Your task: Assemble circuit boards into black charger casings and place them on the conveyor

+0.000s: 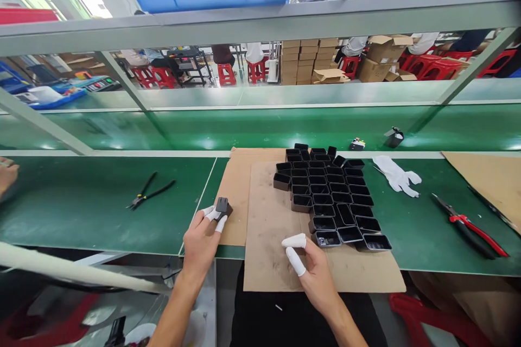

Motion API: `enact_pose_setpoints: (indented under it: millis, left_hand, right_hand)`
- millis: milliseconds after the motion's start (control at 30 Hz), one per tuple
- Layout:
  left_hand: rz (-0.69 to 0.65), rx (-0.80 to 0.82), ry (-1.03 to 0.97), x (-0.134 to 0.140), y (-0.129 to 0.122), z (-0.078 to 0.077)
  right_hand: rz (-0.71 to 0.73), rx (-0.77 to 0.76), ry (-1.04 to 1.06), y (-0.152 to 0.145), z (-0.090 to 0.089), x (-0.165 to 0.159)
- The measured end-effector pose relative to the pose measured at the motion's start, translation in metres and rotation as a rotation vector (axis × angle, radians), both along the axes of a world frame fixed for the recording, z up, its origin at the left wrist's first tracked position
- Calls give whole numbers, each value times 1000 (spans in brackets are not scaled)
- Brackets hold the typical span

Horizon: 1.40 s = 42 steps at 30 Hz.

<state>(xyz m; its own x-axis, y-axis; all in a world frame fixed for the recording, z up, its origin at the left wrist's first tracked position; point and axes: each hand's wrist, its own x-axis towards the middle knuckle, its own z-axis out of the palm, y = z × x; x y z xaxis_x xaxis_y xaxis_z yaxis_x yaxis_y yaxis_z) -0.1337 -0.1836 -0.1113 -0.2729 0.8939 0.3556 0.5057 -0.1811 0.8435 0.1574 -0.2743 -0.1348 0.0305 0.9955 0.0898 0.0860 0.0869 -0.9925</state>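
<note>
My left hand [202, 235] pinches a small black plastic housing [223, 206] between fingers in white finger cots, over the left edge of the cardboard. Next to the cluster of open-topped black plastic cases [319, 189], my right hand [311, 263] has its thumb and forefinger apart, also in white cots, and nothing shows between them. The cases stand packed in rough rows on the cardboard sheet [271, 227], openings upward. Small parts are visible inside the nearest case [326, 238], too small to name.
Black-handled pliers [148, 192] lie on the green bench at left; red-and-black long-nose pliers [468, 225] and a white glove [396, 175] lie at right. Two small devices [394, 137] sit on the green belt beyond. Another person's hand [7, 174] shows at far left.
</note>
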Motion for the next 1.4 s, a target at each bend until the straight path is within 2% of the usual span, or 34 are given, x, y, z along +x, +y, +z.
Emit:
enact_pose_setpoints:
  millis: [100, 167, 300, 367, 467, 600, 700, 767, 833, 900, 967, 1033, 1133, 1300, 1400]
  left_hand:
    - [45, -15, -156, 12, -7, 3]
    - [65, -28, -352, 24, -19, 12]
    - [42, -186, -1151, 54, -50, 46]
    - [64, -292, -1415, 66, -62, 63]
    - [130, -358, -1579, 78, -69, 79]
    - [165, -377, -1605, 86, -69, 86]
    - [171, -404, -1498, 84, -64, 85]
    - [140, -287, -1270, 75, -58, 80]
    - [170, -37, -848, 57, -47, 69]
    - [226, 192, -294, 33, -34, 51]
    - [155, 248, 162, 12, -18, 31]
    - [-1, 234, 392, -3, -6, 13]
    - [-65, 237, 510, -11, 3, 2]
    - [39, 242, 506, -6, 0, 5]
    - [-40, 298, 548, -2, 6, -10]
  right_hand:
    - [4, 4, 1, -1, -1, 0]
    - [6, -5, 6, -2, -3, 1]
    - [20, -34, 23, -4, -8, 2]
    - [24, -32, 18, -4, -8, 2]
    - [18, -21, 7, -4, -8, 2]
    - [17, -3, -13, -4, -10, 2]
    - [23, 1, -27, -5, -12, 3]
    - [21, 3, -23, -5, -12, 3]
    - [15, 13, -16, -5, -11, 3]
    - [12, 28, -15, -3, -9, 2]
    - [10, 39, -24, -1, -6, 0]
    - [8, 49, -37, 2, -3, -1]
    - [-17, 73, -50, 5, 2, -3]
    - [-42, 96, -60, 5, 8, -4]
    - [-58, 113, -63, 7, 10, -5]
